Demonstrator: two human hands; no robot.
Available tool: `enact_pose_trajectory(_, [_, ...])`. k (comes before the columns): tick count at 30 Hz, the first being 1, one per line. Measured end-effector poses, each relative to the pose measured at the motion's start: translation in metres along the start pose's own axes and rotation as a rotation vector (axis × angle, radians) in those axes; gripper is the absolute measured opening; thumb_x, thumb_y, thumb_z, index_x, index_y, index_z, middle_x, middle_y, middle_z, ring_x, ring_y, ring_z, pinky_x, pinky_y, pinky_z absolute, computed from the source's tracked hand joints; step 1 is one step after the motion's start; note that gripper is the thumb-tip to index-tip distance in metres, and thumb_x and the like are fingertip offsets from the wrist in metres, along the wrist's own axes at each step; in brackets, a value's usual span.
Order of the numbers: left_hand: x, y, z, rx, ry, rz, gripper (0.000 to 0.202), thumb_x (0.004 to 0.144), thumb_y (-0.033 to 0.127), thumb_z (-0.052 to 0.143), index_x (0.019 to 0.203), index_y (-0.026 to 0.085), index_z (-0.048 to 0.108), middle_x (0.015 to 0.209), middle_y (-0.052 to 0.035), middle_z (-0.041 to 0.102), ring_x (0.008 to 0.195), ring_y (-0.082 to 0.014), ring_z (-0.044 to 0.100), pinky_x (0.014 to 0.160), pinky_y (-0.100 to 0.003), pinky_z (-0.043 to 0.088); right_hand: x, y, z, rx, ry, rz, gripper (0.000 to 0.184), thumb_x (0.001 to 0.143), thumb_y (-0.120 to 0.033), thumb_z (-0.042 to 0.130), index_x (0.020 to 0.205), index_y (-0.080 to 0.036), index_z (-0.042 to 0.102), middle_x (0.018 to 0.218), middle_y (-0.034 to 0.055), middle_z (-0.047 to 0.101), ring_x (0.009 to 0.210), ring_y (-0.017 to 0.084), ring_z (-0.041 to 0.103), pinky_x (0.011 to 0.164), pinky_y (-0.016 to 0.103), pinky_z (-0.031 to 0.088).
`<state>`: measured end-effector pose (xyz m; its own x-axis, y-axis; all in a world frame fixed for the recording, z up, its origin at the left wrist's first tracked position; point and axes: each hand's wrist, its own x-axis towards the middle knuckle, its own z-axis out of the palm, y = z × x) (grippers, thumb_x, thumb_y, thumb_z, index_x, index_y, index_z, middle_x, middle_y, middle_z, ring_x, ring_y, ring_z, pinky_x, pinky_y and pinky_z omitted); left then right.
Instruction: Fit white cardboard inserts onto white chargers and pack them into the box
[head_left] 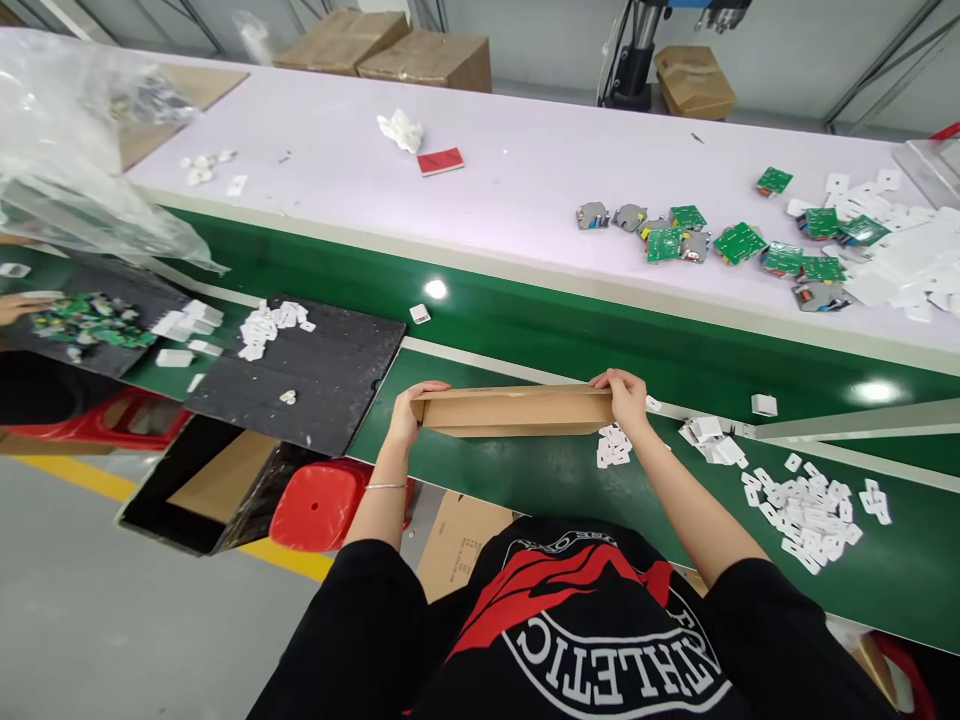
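Observation:
A long brown cardboard box is held level over the green worktop in front of me, one of its long sides facing me. My left hand grips its left end, fingers over the top edge. At the right end, my right hand is closed on the upper corner. Just below that right end lies a small pile of white plastic pieces. The inside of the box is hidden from this angle.
White parts are heaped at right, beside white housings. Green circuit boards lie on the raised shelf. On the left are a black mat, a red stool and a co-worker's hand near more boards.

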<state>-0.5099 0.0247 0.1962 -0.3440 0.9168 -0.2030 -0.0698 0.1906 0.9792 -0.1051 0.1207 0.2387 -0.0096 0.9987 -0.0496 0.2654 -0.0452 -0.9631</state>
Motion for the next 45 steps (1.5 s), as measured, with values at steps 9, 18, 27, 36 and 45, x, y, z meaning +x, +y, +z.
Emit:
enact_pose_trajectory(9, [-0.014,0.017,-0.009,0.057,-0.090,-0.034,0.044,0.081,0.035,0.053,0.109,0.013,0.079,0.128,-0.0137,0.076,0.122,-0.0338,0.066,0.103,-0.042,0.053,-0.004,0.006,-0.013,-0.211,-0.139,-0.039,0.030,0.090,-0.034,0.043,0.087,-0.024,0.071,0.105,0.0061,0.076,0.104,0.028,0.067,0.094,0.042,0.050])
enact_pose_trajectory(18, [-0.037,-0.021,-0.026,0.293,-0.188,0.045,0.062,0.098,0.054,0.040,0.147,0.021,0.060,0.166,-0.0103,0.045,0.155,-0.0332,0.038,0.126,-0.047,0.036,-0.025,0.006,-0.033,-0.504,-0.347,-0.105,0.046,0.095,-0.028,0.035,0.126,-0.022,0.069,0.134,0.0121,0.066,0.126,0.034,0.057,0.111,0.053,0.043])
enact_pose_trajectory(27, [0.002,0.014,-0.018,0.613,-0.203,-0.070,0.044,0.088,0.052,0.050,0.104,0.018,0.073,0.117,-0.0134,0.075,0.115,-0.0341,0.068,0.104,-0.047,0.053,0.006,-0.002,-0.040,-0.655,-0.439,0.004,0.056,0.108,-0.053,0.031,0.110,-0.024,0.079,0.118,0.0087,0.078,0.104,0.027,0.070,0.089,0.036,0.054])
enact_pose_trajectory(36, [0.000,0.006,0.019,0.731,0.181,-0.073,0.044,0.101,0.056,0.038,0.072,0.025,0.052,0.086,-0.0177,0.071,0.110,-0.0421,0.068,0.097,-0.050,0.047,0.009,0.025,-0.011,-0.659,-0.161,-0.001,0.060,0.103,-0.066,0.041,0.064,-0.024,0.057,0.083,0.0162,0.072,0.098,0.032,0.070,0.085,0.039,0.049])
enact_pose_trajectory(45, [-0.035,-0.010,0.010,0.375,0.226,-0.183,0.043,0.098,0.061,0.040,0.092,0.023,0.059,0.108,-0.0158,0.074,0.123,-0.0342,0.066,0.103,-0.044,0.050,-0.046,0.022,-0.018,-0.384,0.042,0.144,0.031,0.091,-0.050,0.058,0.106,-0.023,0.064,0.130,0.0159,0.065,0.133,0.036,0.055,0.109,0.046,0.046])
